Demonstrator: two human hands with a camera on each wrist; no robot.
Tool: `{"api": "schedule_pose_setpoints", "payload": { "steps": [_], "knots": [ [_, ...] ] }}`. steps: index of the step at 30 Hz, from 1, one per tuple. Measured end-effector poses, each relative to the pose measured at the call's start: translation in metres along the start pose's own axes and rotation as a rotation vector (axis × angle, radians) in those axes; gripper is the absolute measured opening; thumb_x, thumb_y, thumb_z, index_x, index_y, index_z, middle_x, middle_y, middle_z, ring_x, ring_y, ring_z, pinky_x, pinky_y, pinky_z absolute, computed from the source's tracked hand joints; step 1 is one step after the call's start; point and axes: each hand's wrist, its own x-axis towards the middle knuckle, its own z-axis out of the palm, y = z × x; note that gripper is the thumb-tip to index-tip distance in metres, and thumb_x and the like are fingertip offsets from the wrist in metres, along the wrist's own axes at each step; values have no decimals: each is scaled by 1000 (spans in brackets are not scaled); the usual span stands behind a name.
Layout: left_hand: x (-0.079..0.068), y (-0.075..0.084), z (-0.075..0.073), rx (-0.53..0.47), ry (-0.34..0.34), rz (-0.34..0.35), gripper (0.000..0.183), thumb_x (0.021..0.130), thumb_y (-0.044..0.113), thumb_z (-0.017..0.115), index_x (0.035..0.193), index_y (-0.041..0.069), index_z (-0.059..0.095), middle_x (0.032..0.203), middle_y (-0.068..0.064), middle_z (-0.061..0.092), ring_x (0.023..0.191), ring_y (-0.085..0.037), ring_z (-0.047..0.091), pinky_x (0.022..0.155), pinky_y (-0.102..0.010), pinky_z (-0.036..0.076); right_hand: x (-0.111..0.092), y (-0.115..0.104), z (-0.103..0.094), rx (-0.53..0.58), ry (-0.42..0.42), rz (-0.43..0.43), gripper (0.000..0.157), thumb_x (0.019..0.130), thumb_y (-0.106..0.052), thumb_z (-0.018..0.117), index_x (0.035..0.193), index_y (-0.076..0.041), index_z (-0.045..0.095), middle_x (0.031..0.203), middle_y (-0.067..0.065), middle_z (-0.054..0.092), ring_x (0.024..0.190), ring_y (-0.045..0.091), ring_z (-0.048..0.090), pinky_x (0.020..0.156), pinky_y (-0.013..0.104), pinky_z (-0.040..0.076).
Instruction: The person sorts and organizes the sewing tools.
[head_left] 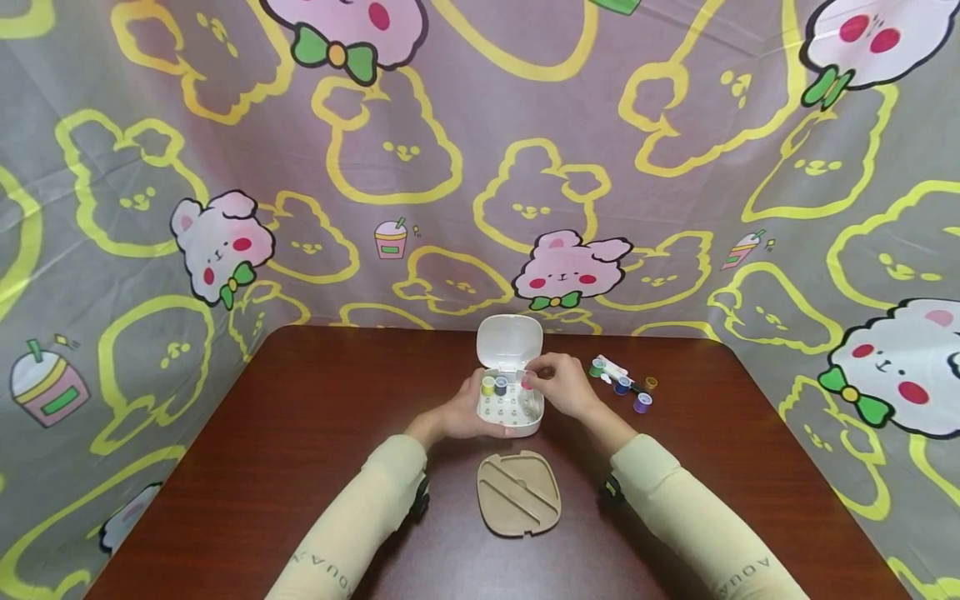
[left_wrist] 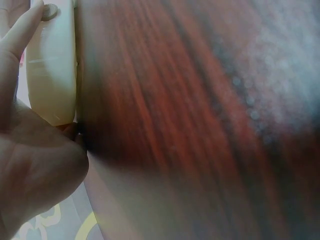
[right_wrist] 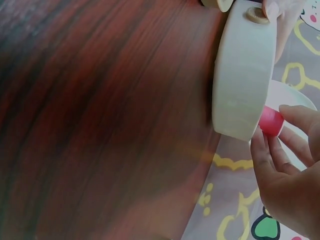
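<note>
A small white sewing box [head_left: 517, 426] stands on the table with its lid [head_left: 510, 340] raised at the back. My left hand [head_left: 459, 415] grips its left side, the thumb lying along the front by a round brownish button [right_wrist: 257, 15]. Between the fingertips of my right hand [head_left: 566, 386] is a pink thread spool [right_wrist: 270, 121], pinched at the box's back right corner. Whether the spool is seated on a peg is hidden. A yellow spool [head_left: 489, 386] and a dark grey-blue spool [head_left: 501, 386] stand in the back row, with rows of short pegs before them.
In front of the box lies a tan tray [head_left: 519, 500] with slanted grooves. Right of my right hand are a green spool [head_left: 597, 368], a blue spool [head_left: 622, 386], a purple spool [head_left: 642, 403], a small amber item [head_left: 651, 383] and white pieces [head_left: 613, 367]. A patterned curtain [head_left: 450, 275] borders the table.
</note>
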Motion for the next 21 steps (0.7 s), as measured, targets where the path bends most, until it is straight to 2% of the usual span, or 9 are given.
{"api": "schedule_pose_setpoints", "payload": {
  "steps": [7, 13, 21],
  "knots": [
    [-6, 13, -5, -29, -10, -14, 108, 70, 33, 95, 148, 5, 25, 136, -19, 39, 124, -29, 41, 105, -43, 37, 1, -1, 4, -9, -11, -46, 14, 89, -5, 78, 101, 3, 77, 95, 11, 72, 88, 23, 68, 80, 40, 58],
    [-7, 14, -6, -23, -17, -38, 107, 71, 35, 94, 148, 8, 24, 135, -17, 39, 122, -26, 41, 104, -41, 37, 4, -1, 7, -25, -14, -69, 9, 89, -4, 78, 97, 1, 77, 93, 10, 71, 86, 21, 68, 78, 39, 58],
    [-8, 14, -5, -19, -2, -5, 105, 71, 31, 94, 145, 4, 25, 133, -19, 40, 121, -29, 41, 103, -42, 38, 7, 0, 11, -60, -26, -85, 7, 88, -3, 78, 94, 0, 78, 90, 9, 69, 85, 22, 67, 77, 37, 57]
  ]
}}
